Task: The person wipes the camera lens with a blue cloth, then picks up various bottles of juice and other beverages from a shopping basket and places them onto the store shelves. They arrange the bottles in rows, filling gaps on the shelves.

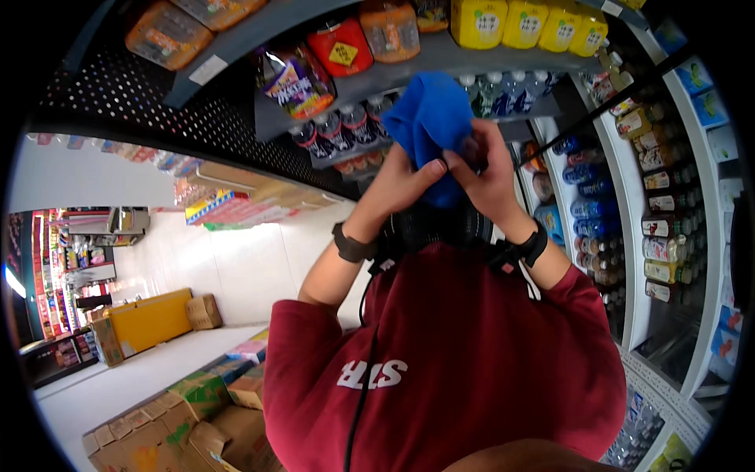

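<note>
A bunched blue cloth (pixel 435 109) is held up in front of the shelves, just beyond my chest. My left hand (pixel 407 182) grips its near left side, the thumb lying across the folds. From the right, my right hand (pixel 488 171) pinches the cloth between thumb and curled fingers. The two thumbs almost meet at the middle of it. Part of the cloth hangs below my hands, and some fingers are hidden behind the fabric. Each wrist wears a black strap, the left band (pixel 353 243) and the right band (pixel 535 243).
Ahead, a dark shelf (pixel 436 56) holds yellow drink packs (pixel 479 23), a red container (pixel 341 48) and a purple snack bag (pixel 298 85). Bottles (pixel 354 123) stand one tier lower. At right is a white-framed drinks rack (pixel 619 177). Cardboard boxes (pixel 150 433) lie at lower left.
</note>
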`<move>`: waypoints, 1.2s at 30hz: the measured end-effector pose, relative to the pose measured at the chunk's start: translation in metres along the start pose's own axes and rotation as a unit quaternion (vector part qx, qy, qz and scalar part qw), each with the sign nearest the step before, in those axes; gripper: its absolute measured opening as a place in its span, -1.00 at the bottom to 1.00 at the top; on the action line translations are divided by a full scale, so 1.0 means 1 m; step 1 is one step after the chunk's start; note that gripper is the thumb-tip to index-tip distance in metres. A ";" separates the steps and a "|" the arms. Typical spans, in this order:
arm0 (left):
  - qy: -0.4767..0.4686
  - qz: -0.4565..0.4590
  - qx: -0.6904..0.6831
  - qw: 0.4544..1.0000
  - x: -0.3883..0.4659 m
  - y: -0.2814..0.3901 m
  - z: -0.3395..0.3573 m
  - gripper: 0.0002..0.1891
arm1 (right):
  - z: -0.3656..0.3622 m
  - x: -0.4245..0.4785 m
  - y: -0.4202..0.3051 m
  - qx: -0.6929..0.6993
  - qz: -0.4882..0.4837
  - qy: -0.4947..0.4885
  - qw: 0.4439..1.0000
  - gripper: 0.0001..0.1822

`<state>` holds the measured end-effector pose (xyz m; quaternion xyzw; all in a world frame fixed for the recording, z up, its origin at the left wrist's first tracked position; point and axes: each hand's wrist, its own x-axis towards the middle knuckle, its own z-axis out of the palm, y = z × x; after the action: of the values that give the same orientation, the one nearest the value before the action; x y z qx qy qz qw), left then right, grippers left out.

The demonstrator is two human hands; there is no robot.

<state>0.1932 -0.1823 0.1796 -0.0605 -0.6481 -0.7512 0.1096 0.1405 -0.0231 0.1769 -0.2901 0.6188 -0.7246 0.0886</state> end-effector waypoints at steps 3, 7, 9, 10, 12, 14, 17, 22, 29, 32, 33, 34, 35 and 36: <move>0.054 -0.051 0.035 0.997 0.006 0.020 -0.013 -0.49 | -0.013 0.015 -0.015 -0.050 -0.079 -0.041 0.995 -0.49; 0.074 -0.063 -0.139 0.986 0.000 0.017 -0.031 -0.60 | -0.019 0.022 -0.003 -0.016 -0.029 0.001 0.999 -0.43; 0.088 -0.032 0.001 0.996 0.000 0.011 -0.024 -0.62 | -0.021 0.011 0.017 0.098 0.119 0.002 0.988 -0.43; 0.063 0.017 0.098 0.993 0.002 0.009 -0.022 -0.63 | -0.022 0.008 0.026 0.151 0.194 0.001 0.969 -0.43; 0.051 -0.033 0.100 0.993 0.003 0.008 -0.027 -0.64 | -0.019 0.003 0.035 0.254 0.239 -0.016 0.937 -0.45; 0.055 -0.105 0.040 0.992 0.002 0.009 -0.029 -0.62 | -0.016 0.000 0.038 0.262 0.286 -0.020 0.921 -0.46; 0.104 -0.088 0.048 0.990 0.003 0.001 -0.033 -0.61 | -0.007 0.003 0.040 0.126 0.162 -0.004 0.979 -0.44; 0.124 0.013 0.192 0.973 0.004 -0.006 -0.012 -0.66 | 0.011 -0.009 0.037 0.033 0.110 -0.047 0.992 -0.30; 0.182 -0.005 0.246 0.952 0.009 0.009 -0.046 -0.80 | -0.015 0.007 0.053 0.247 0.244 0.064 0.936 -0.60; 0.202 -0.108 0.166 0.959 0.008 0.024 -0.064 -0.78 | -0.026 0.004 0.052 0.227 0.243 0.061 0.941 -0.62; 0.193 -0.072 0.229 0.952 0.004 0.023 -0.068 -0.78 | -0.027 0.000 0.049 0.223 0.240 0.059 0.943 -0.63; 0.180 -0.024 0.295 0.938 0.005 0.021 -0.075 -0.78 | -0.028 0.003 0.043 0.221 0.223 0.056 0.948 -0.63; 0.176 0.040 0.262 0.948 0.003 0.019 -0.071 -0.79 | -0.028 0.001 0.041 0.200 0.198 0.063 0.958 -0.64; 0.187 0.020 0.247 0.951 0.006 0.020 -0.062 -0.80 | -0.034 0.002 0.048 0.191 0.168 0.074 0.964 -0.64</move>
<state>0.1952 -0.2470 0.1906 0.0967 -0.7801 -0.5629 0.2554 0.1104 -0.0060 0.1296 -0.1055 0.5134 -0.8237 0.2164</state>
